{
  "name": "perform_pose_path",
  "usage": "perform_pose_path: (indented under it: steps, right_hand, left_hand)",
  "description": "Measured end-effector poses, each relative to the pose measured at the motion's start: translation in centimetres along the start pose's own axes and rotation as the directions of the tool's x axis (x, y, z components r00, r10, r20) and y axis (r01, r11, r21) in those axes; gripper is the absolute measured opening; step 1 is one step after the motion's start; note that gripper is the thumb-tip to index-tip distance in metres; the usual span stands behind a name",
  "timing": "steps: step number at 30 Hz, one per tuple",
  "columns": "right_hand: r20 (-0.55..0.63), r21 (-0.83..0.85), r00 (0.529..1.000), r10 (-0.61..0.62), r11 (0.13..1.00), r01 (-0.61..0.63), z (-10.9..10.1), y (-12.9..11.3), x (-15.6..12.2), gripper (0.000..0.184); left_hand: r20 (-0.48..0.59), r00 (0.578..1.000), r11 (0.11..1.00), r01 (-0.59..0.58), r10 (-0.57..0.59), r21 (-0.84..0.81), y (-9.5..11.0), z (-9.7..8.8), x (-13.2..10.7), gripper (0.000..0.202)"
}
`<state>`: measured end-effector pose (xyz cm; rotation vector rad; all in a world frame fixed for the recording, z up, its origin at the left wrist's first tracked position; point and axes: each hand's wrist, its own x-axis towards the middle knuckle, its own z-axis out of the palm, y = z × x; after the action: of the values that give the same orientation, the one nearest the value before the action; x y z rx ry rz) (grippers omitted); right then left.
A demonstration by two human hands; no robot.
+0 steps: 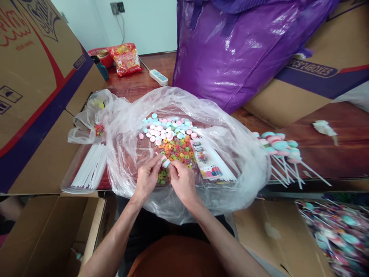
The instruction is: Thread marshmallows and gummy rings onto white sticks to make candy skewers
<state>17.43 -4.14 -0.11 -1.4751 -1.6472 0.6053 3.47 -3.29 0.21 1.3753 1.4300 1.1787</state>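
Note:
My left hand (147, 177) and my right hand (182, 181) meet over a clear plastic bag (245, 154) spread wide on the table. Both pinch a small pale blue and white candy disc (166, 163) between their fingertips. Inside the bag lie pastel pink, blue and white candy discs (165, 129), a heap of small coloured ring candies (175, 150), and a packet of white sticks with a printed label (210, 161). The hands hover just above the near edge of the ring candies.
Loose white sticks (90, 165) lie left of the bag. Finished candy lollipops (281, 150) lie to the right. Cardboard boxes (34, 88) stand left and right, a purple bag (245, 50) behind, an open box (52, 231) at lower left, a box of wrapped sweets (340, 234) at lower right.

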Motion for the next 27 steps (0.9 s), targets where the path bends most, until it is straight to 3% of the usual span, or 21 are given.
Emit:
perform_pose_path:
  steps: [4, 6, 9, 13, 18, 22, 24, 27]
  right_hand:
    - [0.016, 0.038, 0.999, 0.028, 0.999, -0.029, -1.8, 1.0, 0.2, 0.024]
    - [-0.002, 0.041, 0.999, 0.043, 0.998, -0.043, -2.7, 1.5, -0.1, 0.024]
    - [-0.017, 0.031, 0.998, 0.066, 0.997, -0.066, -3.4, 2.1, -0.7, 0.024]
    - [-0.005, -0.003, 0.998, 0.068, 0.998, -0.068, -3.4, 2.5, -1.3, 0.023]
    - [-0.001, 0.002, 0.998, 0.070, 0.998, -0.070, -3.2, 2.8, -1.2, 0.022]
    - [-0.001, -0.004, 0.998, 0.070, 0.998, -0.070, -3.2, 2.9, -1.3, 0.023]
    - [-0.008, -0.007, 0.998, 0.068, 0.998, -0.068, -3.2, 2.8, -1.3, 0.023]
    - [-0.012, -0.001, 0.998, 0.061, 0.998, -0.061, -3.2, 2.7, -1.3, 0.023]
  left_hand:
    - [-0.057, 0.994, 0.990, 0.086, -0.093, -0.115, -0.1, -0.4, 1.6, 0.036]
    - [-0.093, 0.995, 0.999, 0.029, -0.027, 0.028, -0.1, -0.5, 2.8, 0.028]
    - [-0.016, 0.991, 0.935, -0.119, 0.132, 0.334, -0.1, -0.1, 4.2, 0.019]
    - [0.093, 0.987, 0.818, -0.159, 0.129, 0.553, 0.1, 0.7, 5.0, 0.021]
    - [0.093, 0.987, 0.861, -0.159, 0.130, 0.483, -0.5, 0.5, 5.6, 0.016]
    - [0.130, 0.991, 0.942, -0.074, 0.033, 0.328, -0.6, 0.1, 5.9, 0.008]
    - [0.179, 0.984, 0.934, -0.081, 0.019, 0.348, -0.4, 0.2, 5.7, 0.009]
    - [0.248, 0.965, 0.866, -0.190, 0.079, 0.462, 0.0, 0.4, 5.2, 0.016]
